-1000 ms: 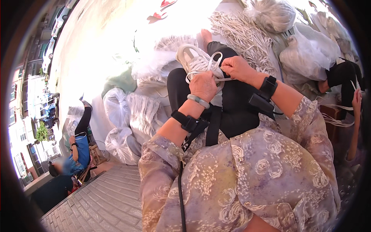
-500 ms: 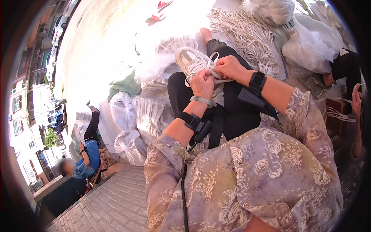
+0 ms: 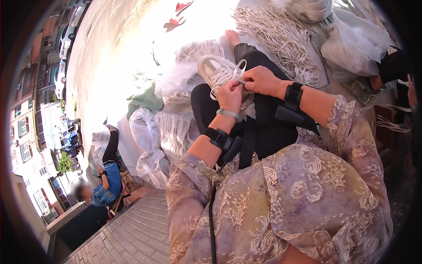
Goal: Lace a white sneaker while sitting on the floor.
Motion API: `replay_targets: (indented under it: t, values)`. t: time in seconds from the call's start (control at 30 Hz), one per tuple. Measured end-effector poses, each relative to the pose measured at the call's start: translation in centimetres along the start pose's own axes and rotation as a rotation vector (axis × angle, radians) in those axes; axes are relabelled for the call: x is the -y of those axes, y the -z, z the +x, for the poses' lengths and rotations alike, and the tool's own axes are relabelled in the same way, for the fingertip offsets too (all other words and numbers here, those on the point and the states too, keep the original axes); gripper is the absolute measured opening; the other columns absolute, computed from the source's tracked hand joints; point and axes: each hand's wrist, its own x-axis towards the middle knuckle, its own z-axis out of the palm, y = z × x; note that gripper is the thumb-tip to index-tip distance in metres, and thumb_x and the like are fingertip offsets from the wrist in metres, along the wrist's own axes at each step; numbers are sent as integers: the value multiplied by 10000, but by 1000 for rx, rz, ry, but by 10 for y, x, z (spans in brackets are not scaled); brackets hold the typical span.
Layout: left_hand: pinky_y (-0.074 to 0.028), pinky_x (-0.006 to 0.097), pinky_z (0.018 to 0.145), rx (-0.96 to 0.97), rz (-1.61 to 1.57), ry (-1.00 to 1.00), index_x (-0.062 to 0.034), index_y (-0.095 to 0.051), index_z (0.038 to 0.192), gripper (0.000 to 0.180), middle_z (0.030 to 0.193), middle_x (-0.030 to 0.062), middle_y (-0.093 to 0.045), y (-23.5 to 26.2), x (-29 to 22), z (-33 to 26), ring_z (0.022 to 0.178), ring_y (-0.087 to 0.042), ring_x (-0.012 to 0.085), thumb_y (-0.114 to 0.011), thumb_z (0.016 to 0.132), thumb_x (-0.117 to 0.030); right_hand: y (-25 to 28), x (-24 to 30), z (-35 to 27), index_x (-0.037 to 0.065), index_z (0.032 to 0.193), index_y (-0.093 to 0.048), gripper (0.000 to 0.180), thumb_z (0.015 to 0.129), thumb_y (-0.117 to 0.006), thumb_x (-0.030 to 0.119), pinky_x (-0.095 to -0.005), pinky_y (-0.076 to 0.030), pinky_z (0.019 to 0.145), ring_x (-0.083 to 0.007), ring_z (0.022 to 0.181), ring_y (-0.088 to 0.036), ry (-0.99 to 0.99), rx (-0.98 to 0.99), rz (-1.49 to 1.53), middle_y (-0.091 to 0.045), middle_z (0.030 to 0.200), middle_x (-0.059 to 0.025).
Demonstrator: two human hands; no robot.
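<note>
pale sneaker laced on the lap

a light grey-white sneaker point(image 3: 216, 70) lay on the person's dark-trousered knee, sole edge to the left, flat white laces point(image 3: 239, 70) looped loosely over its top. the left hand point(image 3: 230, 94) had fingers pressed together, pinching a lace at the shoe's side. the right hand point(image 3: 260, 80) pinched a lace just beside it. heaps of white cords point(image 3: 281, 39) lay beyond.

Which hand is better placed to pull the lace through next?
Probably the right hand: it pinches the lace end above the shoe, while the left hand grips lower laces, steadying it.
</note>
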Motion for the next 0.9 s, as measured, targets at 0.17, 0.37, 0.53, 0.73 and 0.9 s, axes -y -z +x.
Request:
replay_targets:
  t: [0.17,0.37,0.53,0.73,0.9]
  values:
    - [-350,215,356,51,-10,67,-3,-619,753,103,567,13,-539,-1,1,10,410,-461,77,-632,775,-103,-3,-15,-1,12,679,-627,144,641,-586,145,-324,-422,518,-213,517,-541,-107,23,387,-562,560,-126]
    - [-377,244,353,166,417,-223,-23,-575,643,118,529,38,-524,18,-4,19,381,-470,102,-597,735,-93,-2,-7,-3,14,679,-638,148,639,-605,152,-299,-422,503,-173,507,-541,-109,35,354,-559,548,-115]
    - [-353,242,323,566,501,130,-40,-526,607,155,513,24,-504,84,-32,-13,365,-453,92,-589,736,-97,5,-7,-8,3,662,-628,159,643,-654,159,-283,-437,516,-151,526,-565,-164,37,351,-583,554,-83]
    - [-416,304,366,532,606,289,-14,-552,612,131,492,53,-500,129,8,-37,399,-505,140,-582,711,-95,1,-14,-6,-28,751,-610,283,650,-703,219,-285,-446,540,-160,593,-595,-166,69,332,-614,632,-98]
    - [-404,248,451,174,239,0,-41,-600,756,117,611,30,-551,116,23,-41,511,-526,108,-633,754,-153,10,4,-6,-16,806,-604,356,630,-708,275,-344,-461,618,-262,697,-614,-107,92,138,-629,735,-144]
